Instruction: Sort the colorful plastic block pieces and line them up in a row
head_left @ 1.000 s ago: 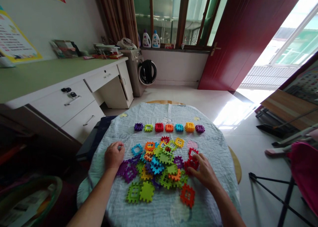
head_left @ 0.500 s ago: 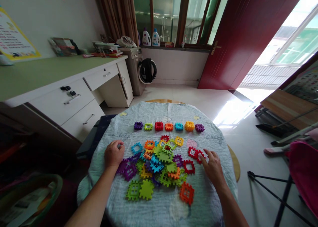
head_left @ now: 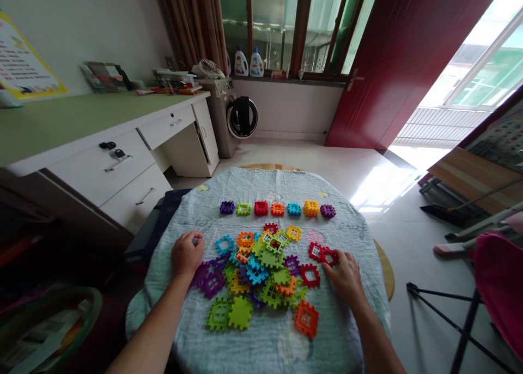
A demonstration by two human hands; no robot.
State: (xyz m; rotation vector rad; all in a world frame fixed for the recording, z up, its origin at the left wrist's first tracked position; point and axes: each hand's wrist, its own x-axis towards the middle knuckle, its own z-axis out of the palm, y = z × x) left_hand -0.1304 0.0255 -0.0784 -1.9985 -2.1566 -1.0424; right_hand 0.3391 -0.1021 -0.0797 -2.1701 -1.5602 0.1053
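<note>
Right hand [head_left: 346, 278] has just come back in toward the right side of the loose pile of tiles [head_left: 261, 270], and its fingertips now sit on a red interlocking plastic tile [head_left: 329, 256]. That tile lies on the cloth at the pile's far right, edge to edge with another red tile [head_left: 315, 251] just to its left; cannot tell if the two are linked. Right hand is half open, fingers curved down. Contact with the tile is clear, but cannot tell if it is actually gripped. A red open-frame tile [head_left: 310, 275] lies just nearer, between the hand and the pile. Left hand [head_left: 187, 255] rests palm down on the quilted cloth [head_left: 339, 221], loosely closed, nothing visible in it, at the pile's left edge beside purple tiles [head_left: 213, 284]. It sits in the same spot as a moment ago. A straight row of seven tiles [head_left: 278, 209] runs left to right beyond the pile. An orange-red tile [head_left: 306, 318] and two green tiles [head_left: 218, 314] lie on the near side.
</note>
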